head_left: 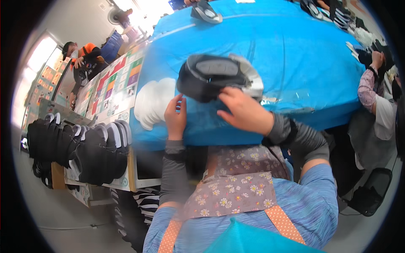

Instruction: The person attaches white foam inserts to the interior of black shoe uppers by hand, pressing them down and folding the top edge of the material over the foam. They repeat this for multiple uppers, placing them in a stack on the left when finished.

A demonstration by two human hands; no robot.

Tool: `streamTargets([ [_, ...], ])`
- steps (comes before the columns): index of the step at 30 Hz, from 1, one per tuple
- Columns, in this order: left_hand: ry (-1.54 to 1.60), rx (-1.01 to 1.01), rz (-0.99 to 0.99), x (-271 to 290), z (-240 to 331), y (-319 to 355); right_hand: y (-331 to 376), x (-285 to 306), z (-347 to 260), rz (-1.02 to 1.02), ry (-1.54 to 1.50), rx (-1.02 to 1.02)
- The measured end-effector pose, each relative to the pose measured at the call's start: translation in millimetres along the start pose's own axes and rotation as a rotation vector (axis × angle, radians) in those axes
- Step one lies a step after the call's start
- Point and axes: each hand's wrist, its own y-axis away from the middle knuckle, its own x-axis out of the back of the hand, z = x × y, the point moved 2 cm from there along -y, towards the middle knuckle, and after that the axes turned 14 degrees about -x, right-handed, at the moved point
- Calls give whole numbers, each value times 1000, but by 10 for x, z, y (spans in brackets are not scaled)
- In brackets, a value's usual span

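A black sewn piece (194,78), with a grey oval panel inside and a pale grey curved edge, is over the blue-covered table (295,63). Its exact kind is unclear. My right hand (244,110) grips its near edge with thumb and fingers. Just left of the piece, my left hand (175,118) is raised with its fingers apart and nothing in it. Beside that hand lies a stack of white rounded flat pieces (152,103).
Black pieces with pale curved edges (97,143) hang in a bunch at the left. A similar black-and-grey piece (206,12) is at the table's far side, by another person's hand. A worker in orange and black (86,57) is far left; a patterned sleeve (369,86) shows at right.
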Motion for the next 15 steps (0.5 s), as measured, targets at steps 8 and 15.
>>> streamTargets([
  [8,-243,-153,-62,109,-296,172,411,-248,-272,-81,-97,72],
  [15,-920,-225,-37,501,-282,217,499,-211,-197,-122,-156,66],
])
